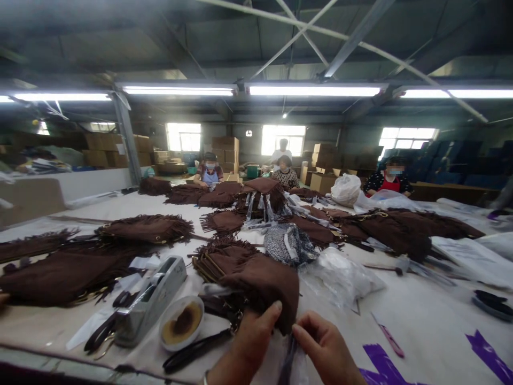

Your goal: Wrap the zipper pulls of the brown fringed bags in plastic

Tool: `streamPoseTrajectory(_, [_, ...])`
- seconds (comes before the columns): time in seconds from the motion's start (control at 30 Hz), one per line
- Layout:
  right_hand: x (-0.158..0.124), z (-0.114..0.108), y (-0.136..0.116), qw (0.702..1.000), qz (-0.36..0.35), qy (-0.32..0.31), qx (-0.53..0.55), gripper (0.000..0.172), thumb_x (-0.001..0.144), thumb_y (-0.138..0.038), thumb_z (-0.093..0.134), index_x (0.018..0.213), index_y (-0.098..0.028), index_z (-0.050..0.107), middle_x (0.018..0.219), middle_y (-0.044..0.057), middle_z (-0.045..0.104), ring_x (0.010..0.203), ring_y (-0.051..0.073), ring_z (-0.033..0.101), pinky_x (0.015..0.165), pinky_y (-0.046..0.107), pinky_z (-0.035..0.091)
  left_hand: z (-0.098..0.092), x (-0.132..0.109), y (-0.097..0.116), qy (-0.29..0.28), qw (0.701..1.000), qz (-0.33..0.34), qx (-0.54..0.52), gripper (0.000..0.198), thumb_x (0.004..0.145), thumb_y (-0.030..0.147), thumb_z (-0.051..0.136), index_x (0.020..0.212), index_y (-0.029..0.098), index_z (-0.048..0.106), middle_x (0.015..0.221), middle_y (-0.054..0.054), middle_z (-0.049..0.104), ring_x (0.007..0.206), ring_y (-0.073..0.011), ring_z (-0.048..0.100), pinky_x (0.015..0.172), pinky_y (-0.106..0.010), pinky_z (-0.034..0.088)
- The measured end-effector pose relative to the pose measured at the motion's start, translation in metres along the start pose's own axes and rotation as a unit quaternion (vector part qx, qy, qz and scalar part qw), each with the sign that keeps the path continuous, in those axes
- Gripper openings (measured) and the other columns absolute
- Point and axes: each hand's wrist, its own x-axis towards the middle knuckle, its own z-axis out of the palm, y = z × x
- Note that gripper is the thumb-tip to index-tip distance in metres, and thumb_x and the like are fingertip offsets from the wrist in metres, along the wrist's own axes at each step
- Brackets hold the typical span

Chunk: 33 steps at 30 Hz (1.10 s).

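A brown fringed bag [260,278] with a zip along its side lies in front of me. My left hand [254,337] is closed on its near edge, thumb on top. My right hand [324,345] is beside the bag's lower corner, thumb and forefinger pinched together. A dark strip [287,358] hangs just below these fingertips; whether they hold it or the bag's edge I cannot tell. Left of my left hand lie a dark wrist strap [196,350] and a white bowl [182,323] of yellowish stuff with a dark centre.
A grey tape dispenser [150,302] stands at the left. Plastic bags [344,278], a pink-handled knife [388,334] and purple tape [382,363] lie right. Brown bags [144,229] cover much of the table. Another person's hand [4,300] shows at the left edge; several people sit opposite.
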Motion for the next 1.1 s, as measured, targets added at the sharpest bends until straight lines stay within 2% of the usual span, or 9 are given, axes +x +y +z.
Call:
streamPoseTrajectory(0.13, [-0.01,0.006,-0.01,0.993,-0.029,0.116,0.021,0.036,0.08,-0.054,0.063,0.075,-0.018,0.065,0.07,0.003,0.063,0.067,0.018,0.057,0.063,0.026,0.046,0.014,0.031,0.03,-0.155,0.987,0.034,-0.037,0.044,0.07,0.027,0.072,0.112,0.012,0.067,0.115,-0.011,0.068,0.109,-0.0278,0.058,0.097,-0.037,0.046])
streamPoseTrajectory(0.23, [-0.002,0.024,-0.019,0.986,-0.031,0.161,0.01,0.036,0.08,-0.054,0.063,0.078,-0.018,0.067,0.071,0.003,0.064,0.067,0.017,0.058,0.064,0.026,0.046,0.013,0.057,0.04,-0.229,0.971,-0.012,-0.073,0.038,0.064,0.028,0.075,0.096,0.007,0.07,0.092,-0.011,0.07,0.088,-0.0237,0.063,0.083,-0.034,0.05])
streamPoseTrajectory(0.3, [0.013,0.04,-0.017,0.987,-0.013,0.158,0.006,0.036,0.08,-0.053,0.062,0.077,-0.018,0.067,0.066,0.002,0.062,0.062,0.016,0.055,0.059,0.026,0.045,0.004,0.068,0.035,-0.2,0.976,-0.051,-0.07,0.034,0.066,0.034,0.075,0.085,0.007,0.069,0.077,-0.009,0.068,0.073,-0.0187,0.061,0.073,-0.03,0.049])
streamPoseTrajectory(0.47, [0.052,0.08,0.025,0.99,0.064,0.106,0.073,0.034,0.074,-0.049,0.066,0.069,-0.015,0.066,0.057,0.0,0.058,0.053,0.014,0.049,0.049,0.025,0.039,-0.039,0.055,-0.012,0.032,0.993,-0.091,0.062,0.04,0.073,0.051,0.068,0.071,0.011,0.062,0.06,-0.001,0.057,0.059,-0.0133,0.055,0.057,-0.024,0.043])
streamPoseTrajectory(0.63, [0.046,0.093,0.052,0.982,0.122,0.074,0.127,0.032,0.07,-0.046,0.07,0.069,-0.015,0.064,0.052,-0.002,0.055,0.048,0.011,0.047,0.046,0.023,0.037,-0.064,0.006,-0.039,0.056,0.989,-0.106,0.09,0.041,0.077,0.042,0.067,0.106,0.013,0.062,0.085,-0.006,0.069,0.079,-0.0172,0.065,0.067,-0.024,0.049])
streamPoseTrajectory(0.73, [0.037,0.089,0.048,0.982,0.127,0.058,0.126,0.03,0.071,-0.045,0.071,0.071,-0.015,0.065,0.053,-0.002,0.056,0.049,0.011,0.048,0.046,0.022,0.037,-0.06,-0.012,-0.04,0.069,0.978,-0.17,0.095,0.042,0.074,0.046,0.069,0.099,0.013,0.062,0.084,-0.008,0.07,0.072,-0.018,0.066,0.062,-0.025,0.05])
streamPoseTrajectory(0.87, [0.033,0.084,0.049,0.983,0.129,0.047,0.122,0.028,0.071,-0.043,0.071,0.073,-0.015,0.065,0.059,-0.001,0.06,0.052,0.012,0.052,0.049,0.023,0.04,-0.051,-0.02,-0.044,-0.004,0.961,-0.266,0.076,0.038,0.081,0.053,0.055,0.086,0.016,0.061,0.067,-0.001,0.062,0.051,-0.0143,0.056,0.048,-0.026,0.046])
streamPoseTrajectory(0.93, [0.032,0.082,0.052,0.985,0.127,0.042,0.107,0.028,0.072,-0.043,0.069,0.074,-0.016,0.065,0.06,-0.001,0.061,0.054,0.013,0.053,0.052,0.024,0.042,-0.051,-0.021,-0.049,-0.012,0.964,-0.235,0.12,0.034,0.086,0.047,0.05,0.083,0.016,0.062,0.063,0.0,0.06,0.05,-0.0128,0.052,0.049,-0.025,0.044])
streamPoseTrajectory(1.1, [0.03,0.072,0.051,0.995,0.096,-0.013,-0.005,0.024,0.079,-0.039,0.061,0.071,-0.017,0.062,0.054,-0.001,0.059,0.053,0.015,0.054,0.054,0.026,0.042,-0.055,-0.028,-0.064,0.007,0.937,0.01,0.349,0.026,0.091,0.028,0.044,0.085,0.017,0.067,0.083,-0.007,0.069,0.078,-0.0185,0.061,0.075,-0.03,0.046])
